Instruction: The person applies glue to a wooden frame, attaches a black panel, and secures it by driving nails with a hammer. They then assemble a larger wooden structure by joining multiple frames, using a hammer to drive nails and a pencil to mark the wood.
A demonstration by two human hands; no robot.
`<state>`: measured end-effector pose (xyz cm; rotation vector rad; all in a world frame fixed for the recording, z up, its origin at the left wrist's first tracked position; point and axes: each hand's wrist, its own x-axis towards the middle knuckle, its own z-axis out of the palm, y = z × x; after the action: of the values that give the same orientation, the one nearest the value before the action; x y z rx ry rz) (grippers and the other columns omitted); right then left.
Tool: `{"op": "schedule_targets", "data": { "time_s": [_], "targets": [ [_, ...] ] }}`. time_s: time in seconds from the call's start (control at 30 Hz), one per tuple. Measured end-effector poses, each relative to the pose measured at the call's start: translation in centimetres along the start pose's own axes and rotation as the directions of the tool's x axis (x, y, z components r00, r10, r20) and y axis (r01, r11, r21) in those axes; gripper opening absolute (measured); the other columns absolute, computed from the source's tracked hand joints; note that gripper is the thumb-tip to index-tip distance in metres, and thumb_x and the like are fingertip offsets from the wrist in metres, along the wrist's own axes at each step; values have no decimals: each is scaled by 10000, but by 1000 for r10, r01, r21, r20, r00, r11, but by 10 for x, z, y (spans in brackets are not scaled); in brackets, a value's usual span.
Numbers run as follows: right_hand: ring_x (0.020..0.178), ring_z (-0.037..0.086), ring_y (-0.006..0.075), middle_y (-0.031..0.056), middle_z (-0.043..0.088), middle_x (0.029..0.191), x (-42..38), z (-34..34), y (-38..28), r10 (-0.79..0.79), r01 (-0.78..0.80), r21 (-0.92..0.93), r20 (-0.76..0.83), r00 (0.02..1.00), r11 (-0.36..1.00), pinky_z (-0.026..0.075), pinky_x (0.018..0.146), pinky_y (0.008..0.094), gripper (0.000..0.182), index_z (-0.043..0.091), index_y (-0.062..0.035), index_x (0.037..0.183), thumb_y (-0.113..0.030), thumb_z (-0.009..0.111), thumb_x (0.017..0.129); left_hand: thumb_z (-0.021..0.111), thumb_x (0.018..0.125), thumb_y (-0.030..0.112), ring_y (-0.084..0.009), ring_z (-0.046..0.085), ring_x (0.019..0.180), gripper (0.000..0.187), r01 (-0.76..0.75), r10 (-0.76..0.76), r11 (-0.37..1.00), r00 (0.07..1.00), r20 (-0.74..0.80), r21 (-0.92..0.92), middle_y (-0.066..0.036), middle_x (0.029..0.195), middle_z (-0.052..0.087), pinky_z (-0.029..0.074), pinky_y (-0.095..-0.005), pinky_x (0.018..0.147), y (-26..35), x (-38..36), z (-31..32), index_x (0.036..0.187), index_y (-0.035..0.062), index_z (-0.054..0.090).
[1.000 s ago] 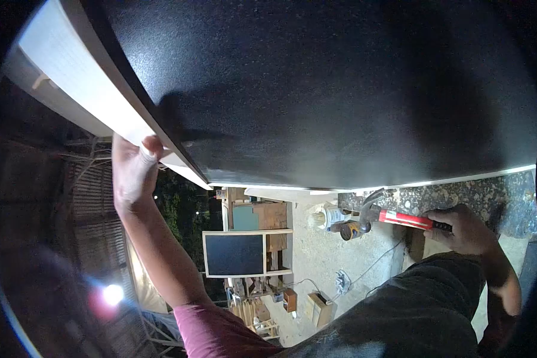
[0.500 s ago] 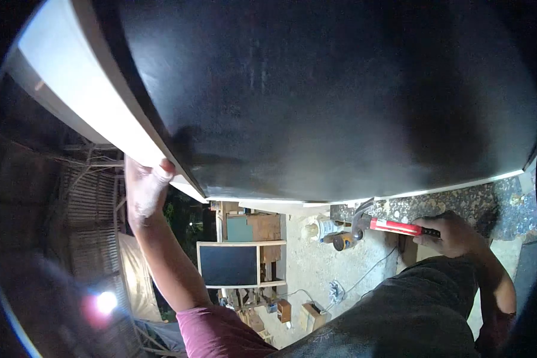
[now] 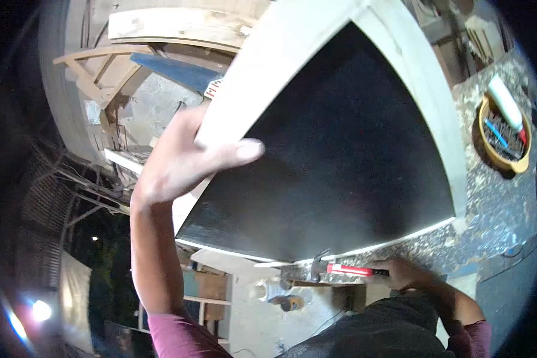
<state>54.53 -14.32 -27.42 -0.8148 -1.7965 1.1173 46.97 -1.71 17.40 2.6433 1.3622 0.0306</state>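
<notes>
A large black panel (image 3: 346, 143) in a pale wooden frame (image 3: 409, 53) fills the middle of the head view, its near edge toward my body. My left hand (image 3: 182, 155) grips the left side of the frame, the thumb laid across its face and the fingers hidden behind. Low on the right, my right hand (image 3: 403, 274) is wrapped around the black grip of a claw hammer (image 3: 347, 270) with a red handle. The hammer's head is close to the panel's near edge.
The panel lies on a paint-spotted workbench (image 3: 489, 209). On its right stands a yellow bowl (image 3: 486, 146) holding nails, a blue pen and a white bottle (image 3: 505, 101). Wooden boards (image 3: 179, 27) are stacked at the far left. Cans (image 3: 291, 303) stand below the near edge.
My view has tilted up, bringing the far frame corner and the yellow bowl into sight. The left thumb now lies over the frame's face. The hammer stays in my right hand.
</notes>
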Motion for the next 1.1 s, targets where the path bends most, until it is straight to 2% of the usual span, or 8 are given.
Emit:
{"op": "schedule_targets", "data": {
  "time_s": [0.03, 0.27, 0.37, 0.43, 0.57, 0.73, 0.87, 1.1],
  "targets": [
    [660, 666, 232, 173, 698, 896, 1, -7, -6, 199, -216, 80, 179, 963, 973, 534, 784, 405, 517, 546, -98, 1290, -456, 558, 917, 801, 727, 373, -107, 552, 793, 526, -57, 57, 998, 998, -7, -5, -37, 841, 618, 466, -271, 709, 19, 7, 3, 996, -47, 634],
    [708, 675, 271, 176, 694, 881, -9, -12, -14, 89, -74, -236, 56, 994, 969, 509, 712, 377, 426, 607, -159, 1234, -399, 629, 884, 834, 709, 316, -99, 558, 851, 538, -137, 140, 985, 990, 17, -107, -28, 910, 632, 459, -262, 782, -1, 15, 0, 1049, -45, 626],
    [689, 666, 225, 131, 704, 854, -3, -20, -39, 178, -179, -4, 47, 983, 984, 512, 667, 349, 343, 637, -160, 1193, -311, 645, 885, 844, 694, 341, -94, 554, 830, 538, -66, 68, 992, 998, 17, -110, -11, 880, 633, 455, -256, 761, -54, -15, -8, 1012, -43, 640],
    [672, 651, 167, 87, 707, 838, 6, -28, -66, 486, -496, 81, 117, 866, 864, 507, 644, 307, 306, 649, -154, 1176, -253, 651, 886, 798, 732, 353, -102, 578, 807, 528, 50, -50, 998, 999, -7, -44, -44, 857, 663, 474, -269, 762, -101, -45, -13, 1044, -44, 645],
    [752, 637, 120, 67, 706, 858, 20, -5, -58, 348, -342, 109, -41, 937, 933, 505, 713, 296, 343, 644, -114, 1189, -263, 662, 881, 815, 696, 379, -110, 609, 823, 532, 112, -141, 968, 983, -120, -223, -57, 874, 694, 477, -271, 770, -206, -105, -16, 1015, -23, 676],
    [813, 625, 125, 93, 698, 893, 72, 7, -123, 307, -305, 70, -19, 952, 950, 479, 755, 263, 318, 667, 10, 1066, -157, 726, 803, 795, 620, 553, -258, 669, 766, 569, 169, -146, 984, 942, -303, 52, -124, 777, 687, 502, -355, 733, -304, -178, -14, 847, 39, 707],
    [411, 430, 43, 3, 506, 600, 134, 29, -204, 13, -12, 5, -241, 970, 1000, 330, 369, 202, 321, 547, 7, 977, -230, 689, 812, 753, 561, 681, -364, 641, 743, 668, 118, 48, 963, 810, -585, 242, -158, 713, 645, 502, -408, 687, -346, -207, -1, 740, 44, 662],
    [498, 463, 67, 35, 487, 700, 263, 134, -365, -280, 252, -129, -559, 780, 959, 365, 416, 179, 539, 299, -18, 1417, -243, 467, 957, 658, 599, 756, -337, 637, 701, 717, -76, 279, 957, 511, -813, 281, -135, 675, 613, 501, -406, 633, -367, -216, 22, 771, 62, 604]
  ]
}}
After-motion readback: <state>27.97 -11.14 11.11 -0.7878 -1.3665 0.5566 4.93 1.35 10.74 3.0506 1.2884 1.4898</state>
